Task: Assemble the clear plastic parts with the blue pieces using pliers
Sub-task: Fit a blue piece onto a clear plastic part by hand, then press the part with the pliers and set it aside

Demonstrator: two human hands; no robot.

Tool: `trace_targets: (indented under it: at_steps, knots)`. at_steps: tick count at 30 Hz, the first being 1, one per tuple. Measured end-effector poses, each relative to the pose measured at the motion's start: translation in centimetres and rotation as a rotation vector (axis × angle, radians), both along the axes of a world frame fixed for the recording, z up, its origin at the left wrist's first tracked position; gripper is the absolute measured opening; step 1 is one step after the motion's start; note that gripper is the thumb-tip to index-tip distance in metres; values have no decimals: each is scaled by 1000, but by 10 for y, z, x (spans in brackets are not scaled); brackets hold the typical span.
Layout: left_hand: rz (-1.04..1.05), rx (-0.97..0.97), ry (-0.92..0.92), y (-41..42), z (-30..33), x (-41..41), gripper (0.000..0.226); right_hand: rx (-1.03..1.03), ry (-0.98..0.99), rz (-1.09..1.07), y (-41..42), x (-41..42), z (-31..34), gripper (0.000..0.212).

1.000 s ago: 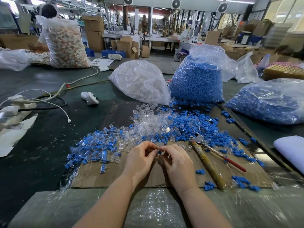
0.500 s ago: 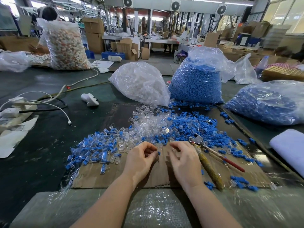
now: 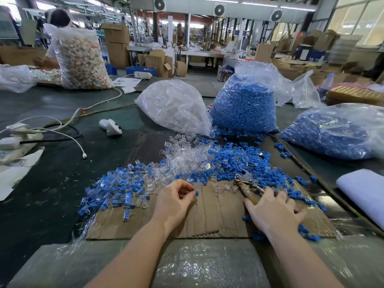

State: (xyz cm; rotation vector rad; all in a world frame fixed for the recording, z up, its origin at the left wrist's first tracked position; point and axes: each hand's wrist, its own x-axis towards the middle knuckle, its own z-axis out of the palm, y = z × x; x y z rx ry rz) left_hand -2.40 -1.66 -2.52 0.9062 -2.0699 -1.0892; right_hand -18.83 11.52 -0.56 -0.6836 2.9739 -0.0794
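Head view, single entry. Stock on flat brown cardboard sheet (image 3: pixel 218 215) laid over dark green table (image 3: pixel 52 183): at left, heap of clear plastic parts already fitted with blue pieces (image 3: pixel 116 188), judged the finished lot; at centre, loose pile of unfilled clear plastic parts (image 3: pixel 187 156); to its right, loose spread of small blue plastic pieces (image 3: pixel 239 161). Reserve stock behind: tied clear bag of clear parts (image 3: pixel 174 107), tall open bag of blue pieces (image 3: pixel 245 107), and a second bag of blue pieces (image 3: pixel 336 132) at far right. Tool: metal-headed pliers with worn yellowish handles (image 3: pixel 247 183), lying on the cardboard with head pointing away from the person. Left hand (image 3: pixel 174 201): fingers curled, pinching one small blue piece (image 3: pixel 197 193) at the fingertips; whether a clear part is pinched with it cannot be told. Right hand (image 3: pixel 270 213): fingers spread and fairly straight, lying over the pliers' handles, not visibly closed round them. Progress, as judged: a modest finished heap against large loose piles and three well-filled bags, so early in the run; the unit in hand appears to await the pliers.
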Motion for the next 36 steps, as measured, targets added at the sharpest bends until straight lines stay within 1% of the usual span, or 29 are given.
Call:
trace_targets:
  at_steps: [5, 9, 11, 13, 14, 15, 18, 19, 21, 23, 25, 28, 32, 36]
  knots:
    - [5, 21, 4, 0, 1, 0, 13, 19, 88, 60, -1, 5, -2, 58]
    - [20, 73, 23, -3, 2, 0, 11, 35, 248, 146, 2, 11, 2, 43]
    - [33, 172, 81, -6, 3, 0, 11, 9, 293, 203, 3, 12, 7, 38]
    - [34, 335, 187, -9, 6, -2, 8, -49, 285, 323, 1, 11, 16, 35]
    - [38, 392, 219, -10, 8, -3, 7, -128, 206, 387, -2, 12, 21, 35]
    - [44, 427, 232, -12, 9, -5, 6, -224, 61, 431, -5, 14, 28, 34]
    - [55, 558, 307, -14, 11, -11, 7, -488, -534, 427, -14, 30, 46, 33]
    - [61, 594, 333, -15, 12, -12, 6, -518, -681, 422, -16, 35, 49, 32]
    - [85, 637, 359, -16, 15, -14, 6, -519, -833, 452, -16, 41, 52, 27]
    - [102, 661, 363, -16, 16, -15, 6, -467, -857, 493, -15, 46, 55, 15]
    - [115, 653, 344, -17, 18, -15, 6, -382, -807, 516, -15, 49, 60, 4]
    - [149, 646, 332, -16, 21, -15, 6, -318, -774, 540, -16, 53, 64, 12]
    - [180, 641, 329, -14, 25, -14, 5, -276, -805, 523, -17, 53, 66, 7]
    - [203, 637, 307, -14, 27, -15, 4, -270, -854, 506, -19, 52, 67, 8]
